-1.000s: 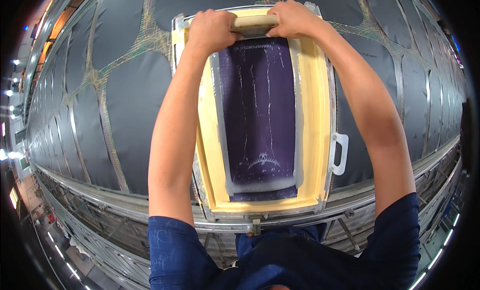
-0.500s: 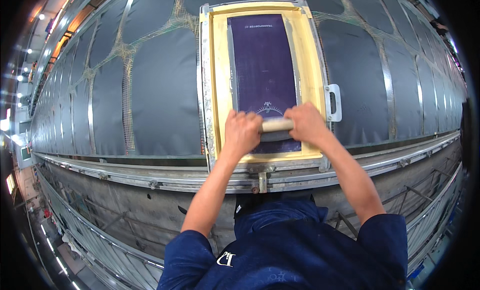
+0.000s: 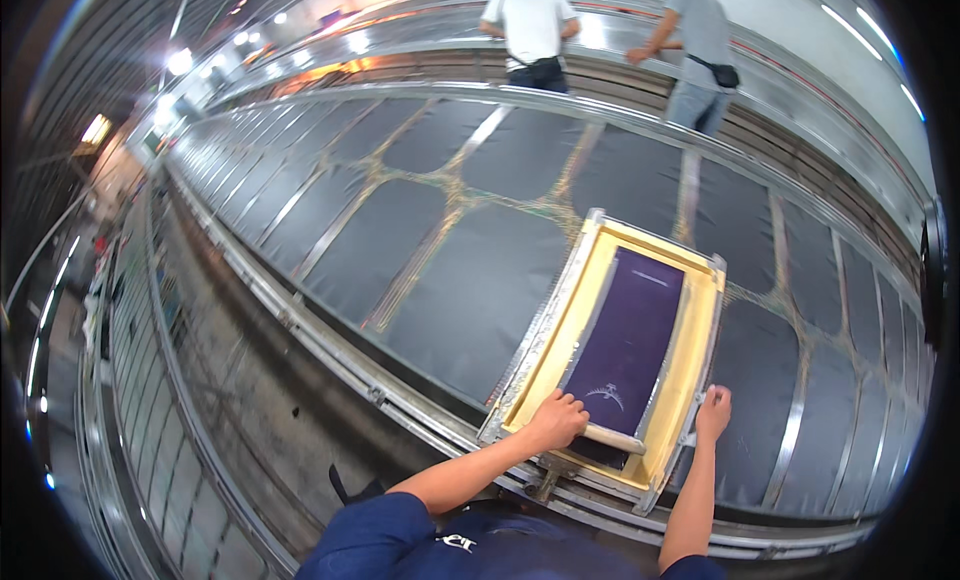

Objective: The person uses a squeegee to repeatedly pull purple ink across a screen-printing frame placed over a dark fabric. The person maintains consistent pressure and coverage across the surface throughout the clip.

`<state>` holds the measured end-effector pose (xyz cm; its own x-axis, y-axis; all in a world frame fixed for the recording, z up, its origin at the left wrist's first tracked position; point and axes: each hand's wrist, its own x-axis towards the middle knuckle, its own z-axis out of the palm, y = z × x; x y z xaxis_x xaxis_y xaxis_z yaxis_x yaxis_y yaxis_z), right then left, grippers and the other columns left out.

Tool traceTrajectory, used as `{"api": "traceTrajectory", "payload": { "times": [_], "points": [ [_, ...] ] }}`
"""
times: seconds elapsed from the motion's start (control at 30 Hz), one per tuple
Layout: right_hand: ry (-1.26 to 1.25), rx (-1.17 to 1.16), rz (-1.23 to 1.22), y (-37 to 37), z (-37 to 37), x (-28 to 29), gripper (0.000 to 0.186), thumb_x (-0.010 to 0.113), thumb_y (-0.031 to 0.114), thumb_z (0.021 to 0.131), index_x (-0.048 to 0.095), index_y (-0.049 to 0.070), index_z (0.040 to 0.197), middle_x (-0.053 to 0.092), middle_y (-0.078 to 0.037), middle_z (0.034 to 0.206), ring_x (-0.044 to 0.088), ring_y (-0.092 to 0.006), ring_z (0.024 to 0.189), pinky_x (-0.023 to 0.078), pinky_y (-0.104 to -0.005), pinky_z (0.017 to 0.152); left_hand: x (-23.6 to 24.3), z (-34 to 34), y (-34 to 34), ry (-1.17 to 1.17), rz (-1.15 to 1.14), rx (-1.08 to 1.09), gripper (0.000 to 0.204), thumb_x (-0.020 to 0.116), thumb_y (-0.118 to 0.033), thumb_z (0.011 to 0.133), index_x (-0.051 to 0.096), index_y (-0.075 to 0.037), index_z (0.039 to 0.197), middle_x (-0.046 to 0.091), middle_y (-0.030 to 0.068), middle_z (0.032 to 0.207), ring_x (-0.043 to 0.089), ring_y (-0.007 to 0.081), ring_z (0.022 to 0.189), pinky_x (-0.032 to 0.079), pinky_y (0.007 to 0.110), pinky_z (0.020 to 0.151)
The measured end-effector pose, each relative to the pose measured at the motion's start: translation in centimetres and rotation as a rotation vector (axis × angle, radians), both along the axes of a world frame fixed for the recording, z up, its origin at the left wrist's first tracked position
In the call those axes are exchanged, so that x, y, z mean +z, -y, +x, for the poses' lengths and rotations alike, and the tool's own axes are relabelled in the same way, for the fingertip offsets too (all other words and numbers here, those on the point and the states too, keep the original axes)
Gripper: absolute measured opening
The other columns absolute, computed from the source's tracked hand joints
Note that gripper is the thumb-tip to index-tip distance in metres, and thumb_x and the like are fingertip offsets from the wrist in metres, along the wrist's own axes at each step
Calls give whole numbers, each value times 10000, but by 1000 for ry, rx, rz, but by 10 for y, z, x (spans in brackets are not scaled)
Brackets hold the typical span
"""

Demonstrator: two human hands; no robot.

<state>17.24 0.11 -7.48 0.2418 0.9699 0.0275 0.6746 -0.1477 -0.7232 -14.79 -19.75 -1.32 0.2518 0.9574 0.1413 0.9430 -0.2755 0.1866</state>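
Observation:
A screen-printing frame [image 3: 709, 320] with yellow-lined inner borders lies slanted across the long table. Its purple mesh [image 3: 630, 330] carries a pale design near the close end. My left hand [image 3: 558, 421] is closed round the left end of a squeegee [image 3: 614, 439] with a pale wooden grip, which rests inside the frame at its near end. The squeegee's right end is free. Beside the frame's right edge, my right hand [image 3: 713, 414] is curled closed where the frame's white side handle [image 3: 689, 440] sits, hiding most of that handle.
Dark fabric panels [image 3: 480, 280] cover the table in rows on both sides of the frame. A metal rail [image 3: 420, 420] runs along the table's near edge. Beyond the far edge stand two people, one in a white shirt [image 3: 532, 25], one in a grey shirt [image 3: 700, 25].
My right hand has left the squeegee and moved right to the frame's side handle. My left hand still holds the squeegee. The view has turned and tilted up, bringing two people into sight.

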Motion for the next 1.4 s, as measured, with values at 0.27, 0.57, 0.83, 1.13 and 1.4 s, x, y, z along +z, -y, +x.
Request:
{"api": "traceTrajectory", "payload": {
  "times": [0.27,0.57,0.83,1.13,1.4],
  "points": [
    [79,100,99,14,-3,28,281,634,335,999,648,55,969,697,-140,901,676,-361,851,498,-452,795,-6,-3,27,138,33,97,99,724,-165,712,647,-138,768,630,22,864,607,229,909,431,387,834],
    [-102,120,220,54,-163,14,239,656,265,972,676,27,983,702,-165,886,693,-319,856,520,-421,808,22,-158,66,10,-57,205,187,766,-148,676,692,-162,847,650,0,927,622,232,972,436,418,852],
    [-152,20,201,92,-305,55,279,668,290,945,720,56,1088,745,-187,1065,709,-396,1007,547,-434,885,32,-297,77,72,-21,146,236,843,-260,722,758,-159,918,704,0,963,655,265,987,465,435,891],
    [-271,-24,96,116,-295,63,258,652,281,915,656,33,987,716,-256,884,699,-467,899,557,-483,771,57,-284,82,58,-80,45,264,886,-279,711,780,-144,913,747,11,944,671,260,928,453,421,869],
    [-213,-62,23,109,-299,59,243,682,289,883,676,76,999,721,-232,885,685,-472,899,541,-505,797,47,-291,81,101,-44,4,298,867,-296,729,761,-160,972,730,-7,988,661,244,923,437,410,839]
  ]
}}
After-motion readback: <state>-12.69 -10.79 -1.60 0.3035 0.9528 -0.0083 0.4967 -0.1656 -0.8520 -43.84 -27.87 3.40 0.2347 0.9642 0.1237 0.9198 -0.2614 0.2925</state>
